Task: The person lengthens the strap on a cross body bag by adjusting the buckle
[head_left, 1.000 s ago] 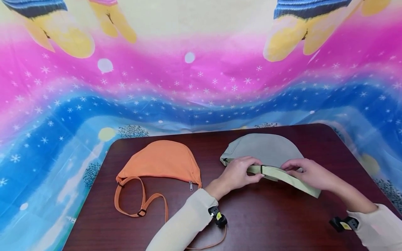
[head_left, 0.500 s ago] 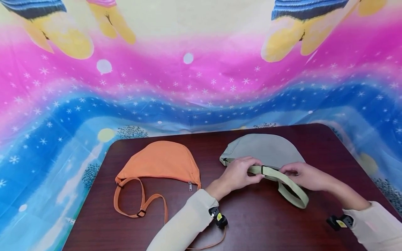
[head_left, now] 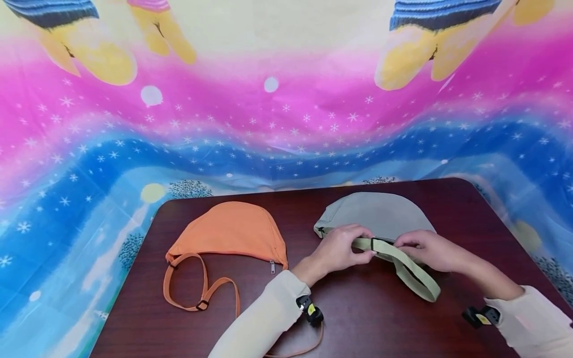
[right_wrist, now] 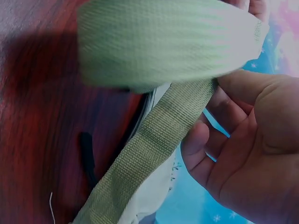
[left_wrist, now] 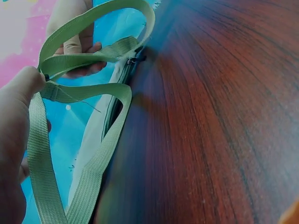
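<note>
A grey-green half-moon bag (head_left: pixel 380 214) lies on the table's right half, its light green webbing strap (head_left: pixel 420 279) raised along the near edge. My left hand (head_left: pixel 342 248) pinches the strap beside a dark slider buckle (head_left: pixel 373 244). In the left wrist view that thumb (left_wrist: pixel 32 84) presses on the webbing where the loops meet. My right hand (head_left: pixel 436 250) pinches the strap farther right, between thumb and fingers (right_wrist: pixel 224 109) in the right wrist view. A strap loop hangs toward the near side between the hands. A dark zipper pull (right_wrist: pixel 87 151) dangles by the bag's opening.
An orange half-moon bag (head_left: pixel 233 228) lies on the left of the dark red wooden table (head_left: pixel 394 328). Its looped strap (head_left: pixel 206 278) spreads toward the near side and passes under the left sleeve. A printed cloth backdrop (head_left: pixel 268 119) stands behind the table.
The right hand has shifted slightly left along the strap. The strap's far part, earlier a flat band pointing right, now droops as an open loop. The left hand stays in place.
</note>
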A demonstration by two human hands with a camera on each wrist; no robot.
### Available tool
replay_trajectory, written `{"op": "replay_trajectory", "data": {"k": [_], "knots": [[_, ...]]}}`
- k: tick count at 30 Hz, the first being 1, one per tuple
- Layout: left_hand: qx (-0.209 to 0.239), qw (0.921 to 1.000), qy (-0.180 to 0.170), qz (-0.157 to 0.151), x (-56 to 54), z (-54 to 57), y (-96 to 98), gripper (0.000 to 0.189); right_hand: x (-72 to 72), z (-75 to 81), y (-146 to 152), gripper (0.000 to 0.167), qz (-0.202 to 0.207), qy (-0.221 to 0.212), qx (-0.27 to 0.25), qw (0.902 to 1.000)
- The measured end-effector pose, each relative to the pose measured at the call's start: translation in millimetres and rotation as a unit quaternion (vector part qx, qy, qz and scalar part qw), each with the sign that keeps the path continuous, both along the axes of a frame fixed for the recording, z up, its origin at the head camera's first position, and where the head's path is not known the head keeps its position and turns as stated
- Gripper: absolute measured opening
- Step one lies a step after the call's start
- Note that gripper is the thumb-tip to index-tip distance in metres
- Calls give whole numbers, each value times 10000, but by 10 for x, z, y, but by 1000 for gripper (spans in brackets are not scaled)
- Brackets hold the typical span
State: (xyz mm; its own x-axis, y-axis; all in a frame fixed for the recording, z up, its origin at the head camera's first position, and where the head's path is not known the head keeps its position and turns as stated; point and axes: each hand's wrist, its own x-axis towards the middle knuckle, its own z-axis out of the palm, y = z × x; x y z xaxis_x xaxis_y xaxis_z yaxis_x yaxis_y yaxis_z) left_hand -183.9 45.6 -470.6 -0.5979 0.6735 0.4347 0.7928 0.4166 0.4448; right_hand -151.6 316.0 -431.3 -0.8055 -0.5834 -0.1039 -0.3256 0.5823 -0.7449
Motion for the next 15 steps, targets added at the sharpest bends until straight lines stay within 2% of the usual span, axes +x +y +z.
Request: {"op": "replay_trajectory", "data": {"k": [5, 9, 12, 15], "knots": [[156, 9998, -114, -97, -22, -6, -31, 28, 36, -7, 95, 17, -217, 290, 482, 9982], [251, 9996, -74, -66, -67, 7, -81, 29, 97, -57, 276, 25, -398, 771, 820, 9928], [410, 9991, -72, -79, -98, 27, -126, 30, 147, -93, 415, 21, -518, 964, 967, 9893], [515, 9986, -100, -88, -113, 36, -167, 29, 191, -113, 499, 17, -619, 936, 1016, 9885]]}}
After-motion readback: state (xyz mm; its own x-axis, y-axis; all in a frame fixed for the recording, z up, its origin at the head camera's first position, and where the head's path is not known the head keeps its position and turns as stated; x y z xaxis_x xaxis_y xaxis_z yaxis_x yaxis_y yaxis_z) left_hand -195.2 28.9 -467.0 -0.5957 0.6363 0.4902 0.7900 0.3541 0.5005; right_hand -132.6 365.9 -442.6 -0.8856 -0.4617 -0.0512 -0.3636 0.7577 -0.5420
